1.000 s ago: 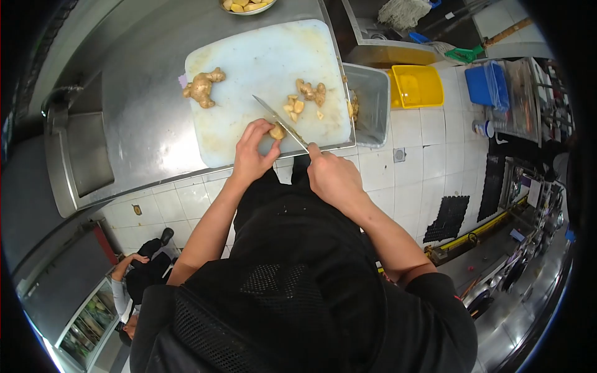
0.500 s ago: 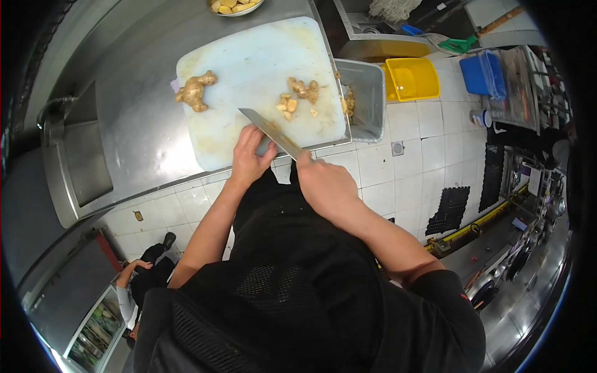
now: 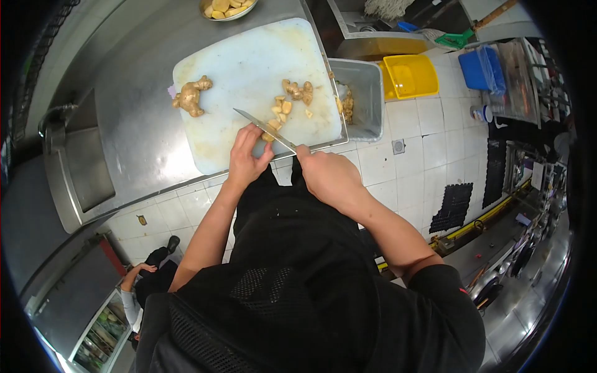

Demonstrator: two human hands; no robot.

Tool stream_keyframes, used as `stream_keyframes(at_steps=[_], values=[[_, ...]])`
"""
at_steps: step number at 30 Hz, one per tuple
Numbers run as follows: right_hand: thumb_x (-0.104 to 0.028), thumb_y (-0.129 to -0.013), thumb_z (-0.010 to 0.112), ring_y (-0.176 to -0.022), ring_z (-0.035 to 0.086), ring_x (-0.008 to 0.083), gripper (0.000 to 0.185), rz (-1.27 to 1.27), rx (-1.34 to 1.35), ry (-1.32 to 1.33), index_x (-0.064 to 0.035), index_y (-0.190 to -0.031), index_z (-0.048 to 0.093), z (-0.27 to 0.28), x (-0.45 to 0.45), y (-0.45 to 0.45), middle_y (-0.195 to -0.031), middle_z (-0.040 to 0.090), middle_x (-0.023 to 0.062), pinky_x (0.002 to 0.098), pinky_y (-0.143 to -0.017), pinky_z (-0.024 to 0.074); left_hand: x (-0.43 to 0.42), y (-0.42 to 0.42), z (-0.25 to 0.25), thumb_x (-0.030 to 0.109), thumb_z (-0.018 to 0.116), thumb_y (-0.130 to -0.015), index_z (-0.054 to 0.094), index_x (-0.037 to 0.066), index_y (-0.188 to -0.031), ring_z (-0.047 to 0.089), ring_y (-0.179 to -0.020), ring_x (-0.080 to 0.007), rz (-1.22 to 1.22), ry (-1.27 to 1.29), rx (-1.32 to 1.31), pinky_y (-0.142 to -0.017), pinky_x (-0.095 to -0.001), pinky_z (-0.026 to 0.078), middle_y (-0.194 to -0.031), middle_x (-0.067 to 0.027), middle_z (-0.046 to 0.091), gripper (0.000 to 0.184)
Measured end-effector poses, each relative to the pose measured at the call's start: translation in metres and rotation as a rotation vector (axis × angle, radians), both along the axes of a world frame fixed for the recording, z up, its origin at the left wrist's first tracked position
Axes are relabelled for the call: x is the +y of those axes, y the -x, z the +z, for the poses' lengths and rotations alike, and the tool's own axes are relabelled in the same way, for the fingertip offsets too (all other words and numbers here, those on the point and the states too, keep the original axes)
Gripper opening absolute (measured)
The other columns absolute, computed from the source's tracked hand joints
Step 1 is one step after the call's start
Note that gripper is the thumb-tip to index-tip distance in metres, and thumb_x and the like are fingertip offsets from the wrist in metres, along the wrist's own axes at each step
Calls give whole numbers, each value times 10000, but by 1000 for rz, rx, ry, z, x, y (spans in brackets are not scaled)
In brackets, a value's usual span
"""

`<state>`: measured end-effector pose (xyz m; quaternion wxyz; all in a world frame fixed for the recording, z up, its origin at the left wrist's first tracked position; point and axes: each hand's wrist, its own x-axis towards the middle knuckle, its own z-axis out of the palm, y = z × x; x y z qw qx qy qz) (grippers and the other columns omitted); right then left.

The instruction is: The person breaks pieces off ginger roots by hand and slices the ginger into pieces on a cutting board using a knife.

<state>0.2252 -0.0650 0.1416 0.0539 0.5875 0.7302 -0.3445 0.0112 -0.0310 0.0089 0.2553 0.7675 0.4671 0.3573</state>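
Note:
My right hand (image 3: 331, 178) grips a kitchen knife (image 3: 258, 124) by its handle, the blade slanting up and left over the near edge of the white cutting board (image 3: 242, 68). Against the blade, the fingers of my left hand (image 3: 245, 158) hold a piece of ginger (image 3: 268, 137) down on the board. Several cut ginger pieces (image 3: 282, 109) lie just beyond the knife. Behind them is a knobbly ginger root (image 3: 298, 92), unpeeled. A larger ginger root (image 3: 193, 96) rests at the board's left edge.
A bowl (image 3: 231, 17) of cut yellow pieces stands at the counter's far side. Right of the board, a grey bin (image 3: 368, 102) holds scraps, beside a yellow tub (image 3: 410, 76). A sink (image 3: 87, 155) is at left. Another person (image 3: 155, 273) is at lower left.
The knife blade has turned from showing its broad face to more edge-on, over the ginger. A cut piece now shows beside the blade. My hands have barely shifted.

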Motion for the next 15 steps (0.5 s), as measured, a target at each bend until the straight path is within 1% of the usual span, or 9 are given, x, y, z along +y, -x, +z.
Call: stream_keyframes(at_steps=[2, 3, 5, 9, 11, 15], values=[[-49, -878, 556, -734, 745, 346, 214, 30, -8, -54, 63, -1059, 583, 3, -4, 0, -795, 728, 216, 442, -644, 593, 1, 2, -5, 17, 751, -765, 614, -40, -1096, 611, -1034, -408, -23, -4, 30, -890, -441, 527, -1112, -214, 629, 363], [-49, -878, 556, -734, 745, 346, 214, 27, -7, -54, 63, -1059, 583, 3, -5, -1, -795, 728, 216, 442, -644, 593, 1, 2, -7, 17, 751, -765, 614, -40, -1096, 611, -1034, -408, -27, -4, 31, -890, -441, 527, -1112, -214, 629, 363], [-26, -874, 526, -731, 717, 405, 163, -12, 60, -49, 44, -1021, 542, 2, -7, -2, -756, 704, 238, 504, -644, 560, 0, 2, -6, 9, 744, -767, 611, -45, -1073, 608, -1022, -413, -22, -26, 15, -882, -449, 526, -1090, -219, 623, 338], [-28, -871, 536, -727, 712, 417, 178, -34, 84, -94, 40, -1035, 546, -20, 2, 7, -749, 700, 236, 507, -647, 558, 0, 1, -4, 11, 746, -768, 616, -36, -1095, 609, -1040, -409, -30, -32, 35, -894, -445, 524, -1125, -216, 626, 355], [-47, -883, 555, -758, 706, 430, 183, -79, 111, -44, 37, -1046, 548, -33, 12, 10, -759, 693, 247, 526, -673, 552, 1, 0, -2, 11, 747, -769, 619, -25, -1123, 611, -1060, -402, -20, -23, 29, -912, -439, 521, -1160, -209, 629, 379], [-65, -895, 569, -795, 695, 448, 196, -119, 161, 45, 41, -1061, 552, -21, 11, -6, -782, 687, 266, 547, -708, 543, 1, 0, -1, 12, 747, -771, 619, -18, -1148, 613, -1076, -394, -37, -19, 35, -927, -435, 518, -1182, -201, 632, 399]])
